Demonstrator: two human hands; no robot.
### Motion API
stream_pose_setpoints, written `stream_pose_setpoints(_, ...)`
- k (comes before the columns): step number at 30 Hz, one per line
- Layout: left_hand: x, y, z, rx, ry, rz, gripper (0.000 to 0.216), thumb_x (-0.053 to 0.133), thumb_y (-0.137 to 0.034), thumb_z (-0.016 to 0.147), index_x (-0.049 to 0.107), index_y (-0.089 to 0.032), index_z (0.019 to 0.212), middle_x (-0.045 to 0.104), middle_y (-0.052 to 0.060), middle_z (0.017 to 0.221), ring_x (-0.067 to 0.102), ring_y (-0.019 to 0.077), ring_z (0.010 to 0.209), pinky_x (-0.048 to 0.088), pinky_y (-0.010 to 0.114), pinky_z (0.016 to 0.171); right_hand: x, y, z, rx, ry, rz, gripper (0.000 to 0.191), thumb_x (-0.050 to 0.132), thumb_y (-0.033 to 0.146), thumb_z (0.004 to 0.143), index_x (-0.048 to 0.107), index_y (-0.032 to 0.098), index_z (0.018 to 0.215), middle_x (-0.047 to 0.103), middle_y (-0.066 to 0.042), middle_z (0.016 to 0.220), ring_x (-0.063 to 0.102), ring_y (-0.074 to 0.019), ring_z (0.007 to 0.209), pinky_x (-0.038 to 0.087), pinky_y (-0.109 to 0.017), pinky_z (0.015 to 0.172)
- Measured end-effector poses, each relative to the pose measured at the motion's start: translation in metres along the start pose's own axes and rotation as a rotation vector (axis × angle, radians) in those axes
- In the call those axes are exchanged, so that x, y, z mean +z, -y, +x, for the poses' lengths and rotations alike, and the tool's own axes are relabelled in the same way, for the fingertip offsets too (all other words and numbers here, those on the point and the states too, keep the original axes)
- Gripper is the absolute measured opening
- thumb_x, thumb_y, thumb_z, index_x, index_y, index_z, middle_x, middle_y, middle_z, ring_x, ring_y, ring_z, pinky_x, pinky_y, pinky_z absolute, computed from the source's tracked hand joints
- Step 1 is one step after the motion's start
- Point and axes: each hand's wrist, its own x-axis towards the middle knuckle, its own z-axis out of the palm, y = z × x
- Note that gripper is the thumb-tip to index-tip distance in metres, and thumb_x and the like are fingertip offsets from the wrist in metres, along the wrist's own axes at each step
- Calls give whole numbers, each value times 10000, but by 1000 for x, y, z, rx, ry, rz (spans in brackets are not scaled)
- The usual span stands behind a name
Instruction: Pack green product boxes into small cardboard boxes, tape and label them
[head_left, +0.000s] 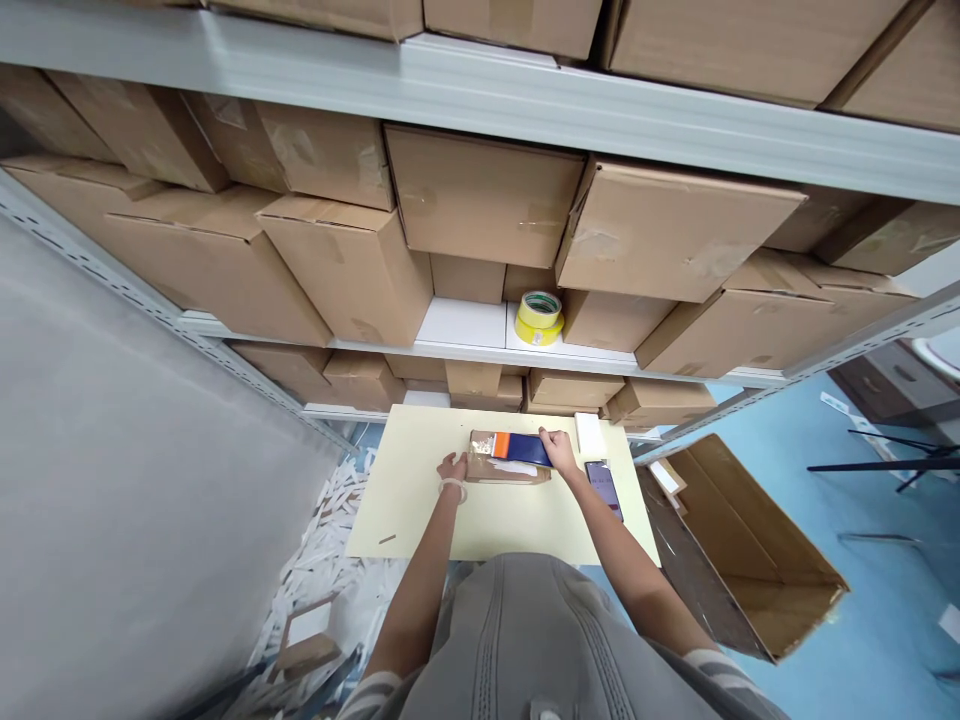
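A small brown cardboard box (480, 468) lies on the pale yellow tabletop (405, 500), with a shiny, tape-like patch at its left end and a white patch on its front. My left hand (452, 468), a light band round its wrist, holds the box's left end with curled fingers. Across the top of the box lies a flat dark-blue tool with an orange end (525, 449); its exact kind I cannot make out. My right hand (556, 449) grips its blue right end. A phone (604, 488) and a white block (589, 433) lie right of that hand.
Shelves (480, 352) full of cardboard boxes (487, 195) rise behind the table. Yellow tape rolls (538, 320) sit on one shelf. A large open carton (757, 540) stands on the floor at right. White paper strips (315, 560) cover the floor at left, beside the wall.
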Motion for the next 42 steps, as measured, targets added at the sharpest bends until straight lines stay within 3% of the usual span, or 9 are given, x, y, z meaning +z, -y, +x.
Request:
stream_pose_setpoints(4,-14,-15,1,298,58,91,593,522,-392,848,410,-192,1394,272,138,1539,307,251,1414,279,409,1148,0,-3,-1,7,-1,8,564,307,601,856,246,232,433,277,33,410,315,-96,409,256,-253,474)
stream_pose_setpoints(7,-27,-25,1,745,326,442,765,538,-419,832,233,-199,1498,134,120,1603,78,274,1480,80,502,1187,0,-3,-1,9,-1,11,573,304,610,858,246,231,432,290,30,405,323,-97,409,259,-254,479)
stream_pose_setpoints(9,-28,-30,-1,891,503,716,947,601,-467,775,111,-166,1528,79,143,1608,15,300,1480,6,540,1174,0,-2,-1,8,1,10,579,299,615,861,249,231,430,301,27,401,331,-100,410,264,-255,483)
stream_pose_setpoints(15,-1,-36,2,895,516,1148,1338,740,-639,543,54,-31,1517,10,243,1578,-58,355,1465,-74,540,1161,3,5,-2,-1,10,-22,603,289,627,871,262,229,420,346,11,398,353,-113,417,274,-262,494)
stream_pose_setpoints(20,15,-38,4,872,427,1230,1275,764,-586,535,136,-78,1522,50,230,1580,-71,390,1457,-108,617,1127,2,11,-2,-1,42,-105,602,233,614,893,261,227,433,388,-5,422,382,-125,439,276,-263,511)
stream_pose_setpoints(29,8,-38,4,853,394,1121,1144,711,-381,605,96,-111,1532,169,196,1581,59,371,1467,-115,579,1141,-16,15,10,21,142,-237,577,355,509,905,350,214,409,451,-6,428,437,-125,465,255,-258,518)
stream_pose_setpoints(32,8,-40,5,846,398,1131,1145,717,-383,603,102,-117,1531,179,192,1580,78,359,1467,-125,581,1136,-45,1,12,42,127,-280,554,384,465,901,383,213,408,477,-17,430,440,-133,461,267,-263,527)
stream_pose_setpoints(38,9,-43,6,828,409,1108,1154,731,-356,583,111,-135,1531,191,191,1577,74,378,1463,-110,580,1137,-143,-58,5,126,106,-474,549,347,415,932,510,193,458,584,-72,504,550,-174,537,311,-274,574)
stream_pose_setpoints(42,10,-44,5,826,413,1116,1152,733,-363,588,112,-134,1531,188,197,1576,73,375,1464,-126,577,1132,-161,-78,0,162,165,-698,546,330,390,960,669,160,600,705,-130,695,654,-213,726,351,-266,641)
